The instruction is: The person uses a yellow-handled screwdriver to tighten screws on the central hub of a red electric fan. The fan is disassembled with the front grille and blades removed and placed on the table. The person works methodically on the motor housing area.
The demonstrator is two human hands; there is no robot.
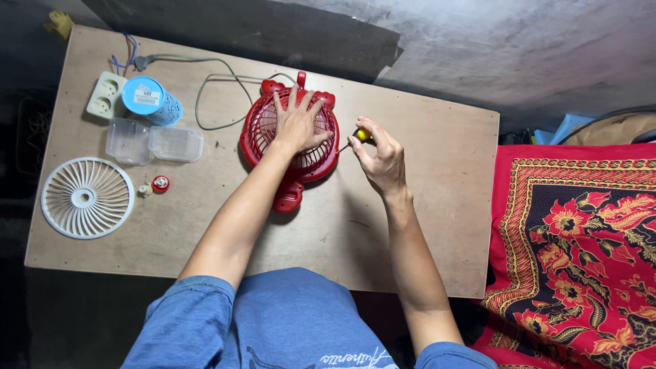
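Observation:
A small red fan [290, 147] lies flat on a wooden board [417, 225], its round grille facing up. My left hand [298, 121] rests spread flat on the grille and presses it down. My right hand [379, 158] grips a screwdriver with a yellow handle [361, 134]; its thin shaft points left to the right rim of the fan. A grey cord [217, 76] runs from the fan toward the back left of the board.
A white round fan grille [87, 197] lies at the left edge. Beside it are a small red knob [160, 183], a clear plastic box [154, 143], a blue cylinder [152, 100] and a white socket strip [106, 94]. A red patterned cloth [581, 239] lies to the right.

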